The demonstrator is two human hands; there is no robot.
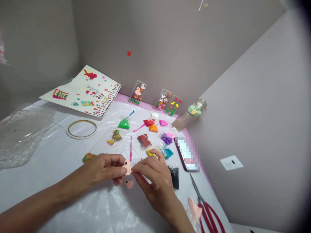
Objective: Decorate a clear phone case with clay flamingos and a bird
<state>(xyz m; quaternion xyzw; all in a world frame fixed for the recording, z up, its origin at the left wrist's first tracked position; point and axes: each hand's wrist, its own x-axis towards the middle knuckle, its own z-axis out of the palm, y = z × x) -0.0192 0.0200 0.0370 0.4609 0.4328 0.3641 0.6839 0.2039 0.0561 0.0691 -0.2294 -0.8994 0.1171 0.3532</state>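
My left hand point(107, 168) pinches a small peach clay duck point(127, 167) with a dark eye between thumb and fingers. The thumb and forefinger of my right hand point(155, 174) are closed at the duck's right edge. Just below lies a second peach duck point(129, 184) on the white sheet point(107, 207). Beyond my hands is a clear phone case point(102, 142) bearing a mottled green and orange clay bird point(115, 137). A pink modelling tool point(131, 149) rests beside it. Part of another mottled clay piece point(87, 158) shows behind my left wrist.
Bags of coloured clay, among them green point(124, 124), brown point(144, 141) and black point(174, 177), lie about. Red-handled scissors point(204, 204) and a phone point(186, 153) are at right. Decorated cases point(138, 92) lean on the wall. A tape roll point(82, 137) sits left.
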